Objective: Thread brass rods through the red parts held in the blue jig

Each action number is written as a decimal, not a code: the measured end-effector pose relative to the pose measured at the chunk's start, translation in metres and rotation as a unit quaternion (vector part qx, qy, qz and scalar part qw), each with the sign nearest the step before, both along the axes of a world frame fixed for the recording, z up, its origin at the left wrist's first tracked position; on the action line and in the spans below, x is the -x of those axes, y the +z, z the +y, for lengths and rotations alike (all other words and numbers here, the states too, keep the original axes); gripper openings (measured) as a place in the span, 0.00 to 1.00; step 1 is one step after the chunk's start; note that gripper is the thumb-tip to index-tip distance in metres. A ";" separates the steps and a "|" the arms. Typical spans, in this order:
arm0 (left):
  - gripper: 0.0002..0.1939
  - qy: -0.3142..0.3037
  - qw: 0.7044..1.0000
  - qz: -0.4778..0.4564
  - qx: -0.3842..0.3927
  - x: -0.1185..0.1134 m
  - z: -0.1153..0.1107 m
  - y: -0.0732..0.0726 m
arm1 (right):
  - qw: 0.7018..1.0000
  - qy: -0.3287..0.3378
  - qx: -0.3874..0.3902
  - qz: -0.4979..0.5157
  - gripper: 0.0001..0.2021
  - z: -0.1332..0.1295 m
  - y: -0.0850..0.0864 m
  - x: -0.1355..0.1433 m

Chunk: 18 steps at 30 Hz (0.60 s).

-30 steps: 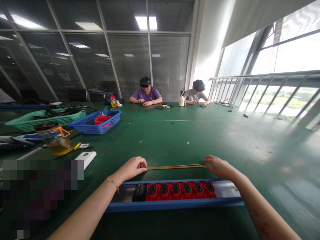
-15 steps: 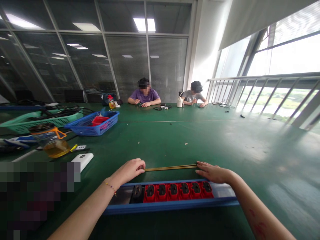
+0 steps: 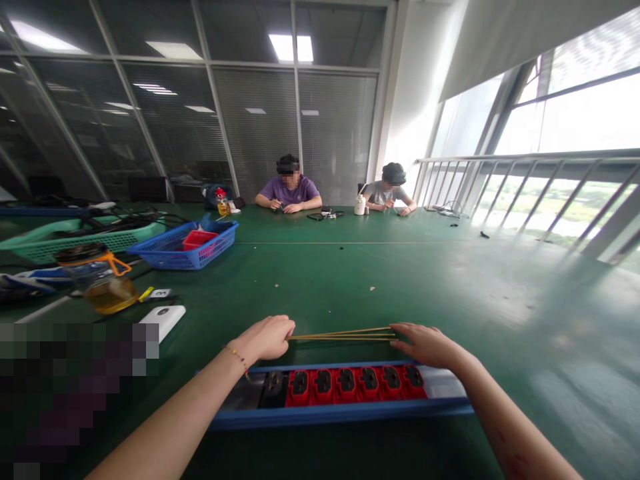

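Thin yellow-brown sticks point(image 3: 345, 336), like bamboo skewers, lie lengthwise across the table in front of me. My left hand point(image 3: 269, 337) is closed around their left ends, which its fingers hide. At the other end, my right hand point(image 3: 423, 341) has its fingers stretched out and thumb apart, with the fingertips at the stick ends. Toward the right the sticks fan slightly apart. Just nearer to me lies a long blue-edged power strip point(image 3: 345, 417) with a row of red sockets point(image 3: 347, 385) and one black socket unit point(image 3: 273, 388) at the left.
To the left are a white power bank-like block point(image 3: 170, 321), a jar of amber liquid point(image 3: 110, 293), a blue basket point(image 3: 215, 250) with a red box point(image 3: 199, 240), and a green basket point(image 3: 135, 235) of cables. Two people point(image 3: 289, 190) sit across the green table point(image 3: 310, 280).
The sticks, bundled close together before, now spread apart at their right ends. My left hand has shifted slightly right; my right hand stays nearly in place.
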<state>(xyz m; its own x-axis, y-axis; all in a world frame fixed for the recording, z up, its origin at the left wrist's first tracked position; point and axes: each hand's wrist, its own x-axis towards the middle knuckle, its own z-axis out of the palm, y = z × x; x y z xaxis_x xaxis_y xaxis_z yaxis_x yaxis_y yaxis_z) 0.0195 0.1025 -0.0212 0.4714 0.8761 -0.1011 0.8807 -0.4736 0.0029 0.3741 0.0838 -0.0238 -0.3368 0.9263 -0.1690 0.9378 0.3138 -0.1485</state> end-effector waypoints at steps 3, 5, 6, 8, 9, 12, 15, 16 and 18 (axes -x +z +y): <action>0.09 0.022 0.998 -0.031 -0.043 -0.003 -0.008 0.008 | 0.998 0.006 -0.061 0.019 0.24 -0.003 0.002 0.004; 0.10 0.022 0.996 -0.048 -0.073 -0.005 -0.017 0.018 | 0.995 0.026 -0.091 0.033 0.26 -0.006 0.005 0.011; 0.11 0.019 0.995 -0.057 -0.085 -0.006 -0.022 0.024 | 0.993 0.038 -0.101 0.040 0.27 -0.008 0.008 0.014; 0.11 0.011 0.992 -0.073 -0.103 -0.008 -0.033 0.036 | 0.990 0.054 -0.121 0.051 0.28 -0.012 0.015 0.021; 0.11 0.010 0.991 -0.082 -0.109 -0.009 -0.039 0.041 | 0.988 0.057 -0.130 0.055 0.27 -0.015 0.020 0.024; 0.11 0.009 0.987 -0.103 -0.123 -0.010 -0.057 0.052 | 0.989 0.058 -0.124 0.065 0.16 -0.023 0.037 0.027; 0.11 0.014 0.986 -0.108 -0.130 -0.008 -0.073 0.055 | 0.991 0.073 -0.072 0.090 0.16 -0.036 0.053 0.023; 0.11 0.018 0.986 -0.110 -0.125 -0.007 -0.078 0.055 | 0.990 0.080 -0.050 0.107 0.17 -0.041 0.057 0.021; 0.10 0.026 0.988 -0.118 -0.100 -0.006 -0.086 0.056 | 0.985 0.093 0.003 0.144 0.18 -0.051 0.062 0.016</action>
<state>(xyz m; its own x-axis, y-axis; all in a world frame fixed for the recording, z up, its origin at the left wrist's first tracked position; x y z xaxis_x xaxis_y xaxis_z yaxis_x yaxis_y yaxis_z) 0.0253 0.0162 0.0351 0.4157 0.8908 0.1835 0.8896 -0.4402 0.1218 0.3578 0.0331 0.0382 -0.5345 0.8439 -0.0462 0.7831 0.4739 -0.4026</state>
